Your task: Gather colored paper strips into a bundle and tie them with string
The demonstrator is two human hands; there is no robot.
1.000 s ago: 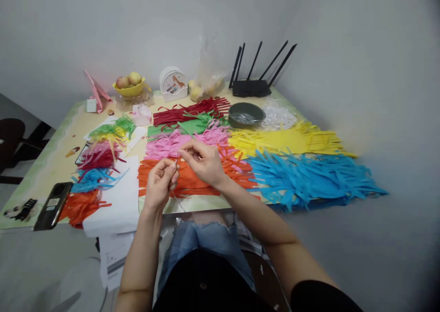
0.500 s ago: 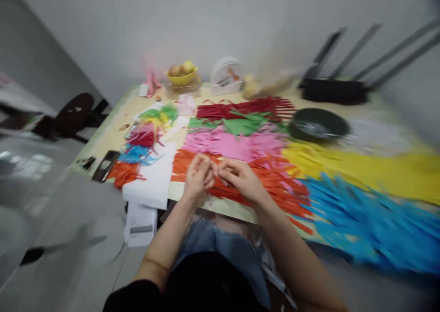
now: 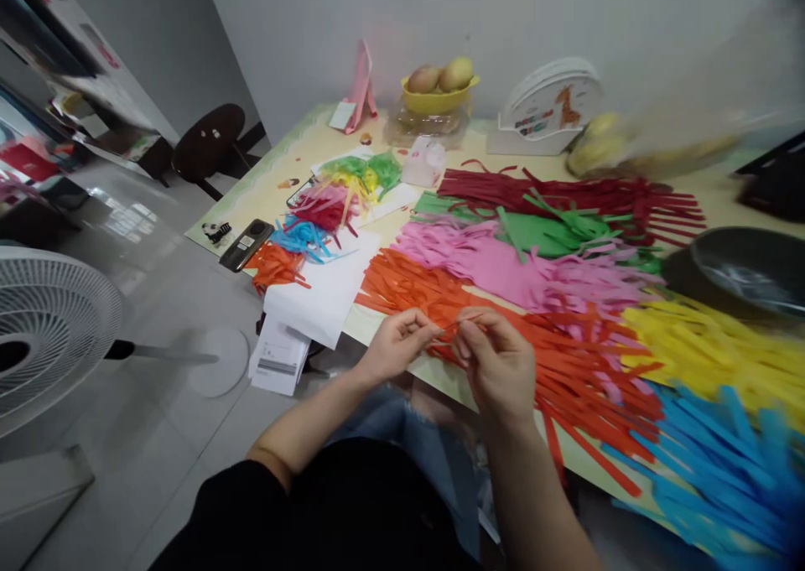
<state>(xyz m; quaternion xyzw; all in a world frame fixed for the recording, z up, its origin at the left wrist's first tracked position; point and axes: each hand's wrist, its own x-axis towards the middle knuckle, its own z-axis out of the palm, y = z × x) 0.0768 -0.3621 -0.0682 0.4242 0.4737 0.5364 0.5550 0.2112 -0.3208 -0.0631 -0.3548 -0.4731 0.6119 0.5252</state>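
My left hand and my right hand are close together above the table's front edge. Both have fingers pinched on a thin reddish strand, which spans the small gap between them; its material is too fine to make out. Directly beneath and behind them spreads a heap of orange paper fringe. Pink fringe, green fringe and dark red fringe lie in rows farther back. To the right are yellow fringe and blue fringe.
White paper and small piles of coloured strips, including orange ones, lie left, beside a phone. At the back stand a yellow fruit bowl and a white holder. A dark bowl is right; a fan stands left.
My view has turned left and come closer to the table, bringing the fan into fuller view. My hands have drawn slightly apart, and the strand between them now shows.
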